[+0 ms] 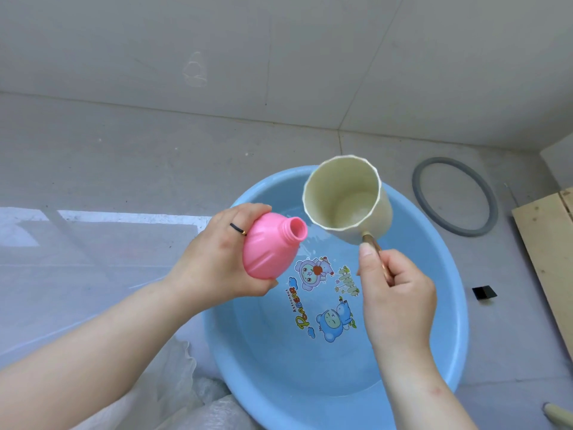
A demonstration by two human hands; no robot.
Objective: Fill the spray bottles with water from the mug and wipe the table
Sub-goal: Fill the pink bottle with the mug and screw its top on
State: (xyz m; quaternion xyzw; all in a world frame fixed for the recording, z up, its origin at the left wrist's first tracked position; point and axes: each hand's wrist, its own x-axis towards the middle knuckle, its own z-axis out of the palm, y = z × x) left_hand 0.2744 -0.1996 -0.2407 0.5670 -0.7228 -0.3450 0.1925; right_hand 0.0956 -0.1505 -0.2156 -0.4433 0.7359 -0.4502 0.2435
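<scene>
Pink spray bottle (269, 246), cap and spray head off, was held over the L side of the basin, tilted, open threaded neck pointing up and R toward the mug. L hand (214, 252) gripped it round the fat body, fingers curled behind, thumb underneath; thin black band (237, 228) on one finger.

Mug (347, 197): cream, wavy rim, tipped so its mouth faced the camera, lower rim just beside the bottle neck, not touching as far as could be told. A wet sheen at the bottom inside; amt of water could not be judged. R hand (397, 293) pinched the mug's thin copper-coloured handle (376, 252), thumb laid along it, other fingers curled under.

Both were above a round blue plastic basin (279, 367) w/ shallow water and cartoon bear decals (322, 293) on its base.

Basin sat on a grey concrete floor. Clear plastic sheet (93, 243) to the L. Grey rubber ring (446, 160) lay flat beyond the basin, R. Pale wooden board (545, 259) at R edge; small black object (483, 293) between board and basin.
</scene>
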